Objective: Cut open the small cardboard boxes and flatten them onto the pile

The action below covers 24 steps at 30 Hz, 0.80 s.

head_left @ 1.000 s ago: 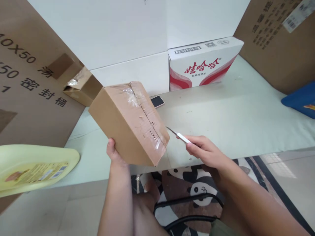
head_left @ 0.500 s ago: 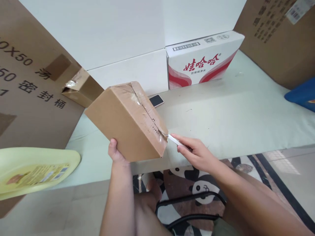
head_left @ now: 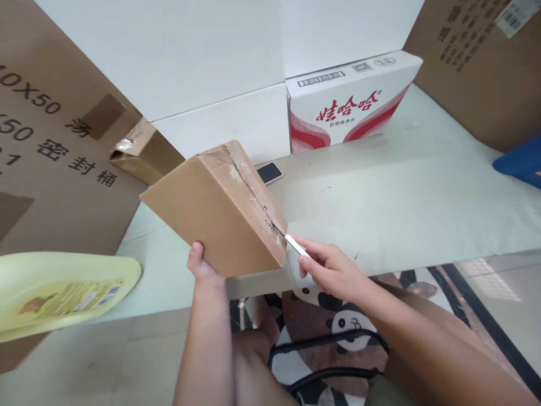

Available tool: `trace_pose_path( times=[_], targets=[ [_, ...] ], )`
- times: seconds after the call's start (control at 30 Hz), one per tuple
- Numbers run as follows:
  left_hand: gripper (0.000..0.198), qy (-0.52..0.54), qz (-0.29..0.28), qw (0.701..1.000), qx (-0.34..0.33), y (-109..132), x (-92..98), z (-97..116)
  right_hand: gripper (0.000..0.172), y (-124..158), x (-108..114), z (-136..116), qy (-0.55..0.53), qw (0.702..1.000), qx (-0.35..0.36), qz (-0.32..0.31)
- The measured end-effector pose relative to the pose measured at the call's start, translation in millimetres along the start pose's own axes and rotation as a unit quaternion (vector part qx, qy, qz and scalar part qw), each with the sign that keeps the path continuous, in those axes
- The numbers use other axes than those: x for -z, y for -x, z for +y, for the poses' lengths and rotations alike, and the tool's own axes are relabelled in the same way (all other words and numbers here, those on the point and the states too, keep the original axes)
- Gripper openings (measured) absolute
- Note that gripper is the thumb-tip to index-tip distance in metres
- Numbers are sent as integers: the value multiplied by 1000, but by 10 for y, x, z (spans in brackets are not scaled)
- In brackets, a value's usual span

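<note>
The left hand's (head_left: pixel 205 270) fingers clasp the tilted brown cardboard box (head_left: pixel 203 211), ten o'clock from the right hand (head_left: pixel 324 260), whose fingers pinch a slim white-handled cutter (head_left: pixel 297 246) at the taped seam (head_left: pixel 255 195). Slitting seems in hand, calling for shallow pressure.

brown box (head_left: pixel 217 211), white-handled knife (head_left: pixel 297 246)

Soft, fairly bright light spreads evenly over the counter (head_left: pixel 401 197), its source hard to tell. A pale patch of glare lies on the floor (head_left: pixel 490 285) at right, and faint shine shows on the tape of the held box (head_left: pixel 207 214). The brown carton (head_left: pixel 477 96) at right looks dimmer. Wide-angle distortion stretches the yellow bottle (head_left: pixel 54 293); its small print smears, while red lettering (head_left: pixel 347 107) reads clearly.
</note>
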<state>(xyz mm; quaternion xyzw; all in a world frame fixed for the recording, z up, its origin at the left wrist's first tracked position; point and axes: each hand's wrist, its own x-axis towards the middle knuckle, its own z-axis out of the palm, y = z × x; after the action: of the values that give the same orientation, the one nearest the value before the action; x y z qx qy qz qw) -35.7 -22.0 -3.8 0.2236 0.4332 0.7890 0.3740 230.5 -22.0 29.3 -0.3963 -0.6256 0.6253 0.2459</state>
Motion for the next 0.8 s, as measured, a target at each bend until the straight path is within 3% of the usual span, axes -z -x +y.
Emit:
trace_pose_path(
  times=[0.3, 0.43, 0.57, 0.7, 0.8],
  targets=[
    [51, 12, -35, 999, -37, -31, 12, 26, 56, -15, -11, -33, -9, 999, -34, -28],
    [55, 28, -43, 997, -63, -67, -10, 54, 56, -13, -3, -19, -37, 995, -80, -46],
    [57, 40, -57, 997, -46, -63, -33, 104, 58, 16, 59, 8, -88, 992, -82, -50],
    [60, 37, -48, 998, -17, -77, 39, 91, 51, 39, 143, 21, -137, 990, -16, 37],
    [58, 4, -37, 998, 46, -83, 155, 44, 39, 31, 169, 5, -150, 981, 39, 117]
  ],
)
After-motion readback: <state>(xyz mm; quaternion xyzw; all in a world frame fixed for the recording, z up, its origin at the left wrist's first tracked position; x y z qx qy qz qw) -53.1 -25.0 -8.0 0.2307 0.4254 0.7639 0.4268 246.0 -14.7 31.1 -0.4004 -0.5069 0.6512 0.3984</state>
